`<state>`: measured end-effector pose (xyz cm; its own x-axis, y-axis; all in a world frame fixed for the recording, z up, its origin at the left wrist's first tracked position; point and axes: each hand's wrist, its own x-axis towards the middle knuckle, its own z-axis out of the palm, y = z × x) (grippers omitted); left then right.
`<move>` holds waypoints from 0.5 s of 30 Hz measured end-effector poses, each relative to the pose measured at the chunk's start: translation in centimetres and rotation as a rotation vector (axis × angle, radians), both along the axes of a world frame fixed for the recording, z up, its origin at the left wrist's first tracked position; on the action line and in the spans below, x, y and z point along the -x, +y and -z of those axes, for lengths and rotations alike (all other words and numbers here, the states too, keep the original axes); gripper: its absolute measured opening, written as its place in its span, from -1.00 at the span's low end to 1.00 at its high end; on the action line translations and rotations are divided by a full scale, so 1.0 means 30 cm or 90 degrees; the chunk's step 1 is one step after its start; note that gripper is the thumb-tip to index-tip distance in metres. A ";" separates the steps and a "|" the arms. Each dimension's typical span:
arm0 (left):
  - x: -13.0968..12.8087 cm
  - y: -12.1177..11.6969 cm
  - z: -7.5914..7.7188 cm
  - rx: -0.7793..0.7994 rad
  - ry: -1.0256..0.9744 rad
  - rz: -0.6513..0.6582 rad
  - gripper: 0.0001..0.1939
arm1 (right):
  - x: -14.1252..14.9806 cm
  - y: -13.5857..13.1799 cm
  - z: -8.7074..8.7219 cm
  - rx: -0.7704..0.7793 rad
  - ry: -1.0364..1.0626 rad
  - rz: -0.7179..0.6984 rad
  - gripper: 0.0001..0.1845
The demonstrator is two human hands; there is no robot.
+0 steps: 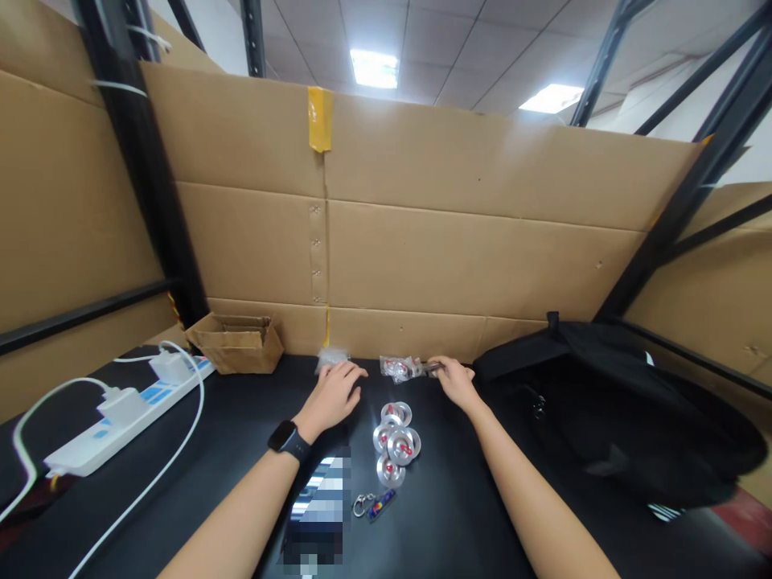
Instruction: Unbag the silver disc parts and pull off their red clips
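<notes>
My left hand (pixel 335 393), with a dark watch (pixel 288 439) on its wrist, hovers over or rests on the black table, fingers loosely stretched. Just beyond its fingertips is a crumpled clear plastic bag (pixel 333 357). The fingers of my right hand (pixel 453 381) are closed at the right end of a clear plastic packet (pixel 398 368) with shiny silver and red contents. Between my forearms lie several round silver discs with red centres (pixel 401 445), partly overlapping. Nearer me is a keyring with a colourful tag (pixel 381 505).
A blurred-out flat device (pixel 319 507) lies beside my left forearm. To the left are a white power strip (pixel 136 414) with plugs and cables and a small open cardboard box (pixel 241 346). A black bag (pixel 621 410) fills the right side. Cardboard walls (pixel 422 249) enclose the table.
</notes>
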<state>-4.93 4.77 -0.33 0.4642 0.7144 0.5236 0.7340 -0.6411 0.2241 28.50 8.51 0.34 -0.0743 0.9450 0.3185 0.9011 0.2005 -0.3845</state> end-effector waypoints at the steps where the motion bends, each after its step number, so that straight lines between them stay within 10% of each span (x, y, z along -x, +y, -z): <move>1: -0.009 -0.005 -0.003 0.016 -0.015 0.006 -0.70 | 0.005 -0.011 -0.008 0.000 0.014 -0.012 -0.56; 15: -0.151 -0.110 -0.061 0.250 -0.337 0.156 -0.66 | 0.197 -0.242 -0.052 0.138 0.456 -0.341 -0.68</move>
<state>-0.42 1.46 1.50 0.3907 0.8038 0.4487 0.3070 -0.5733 0.7597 22.58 1.25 1.90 -0.3725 0.8857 0.2771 0.2403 0.3805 -0.8930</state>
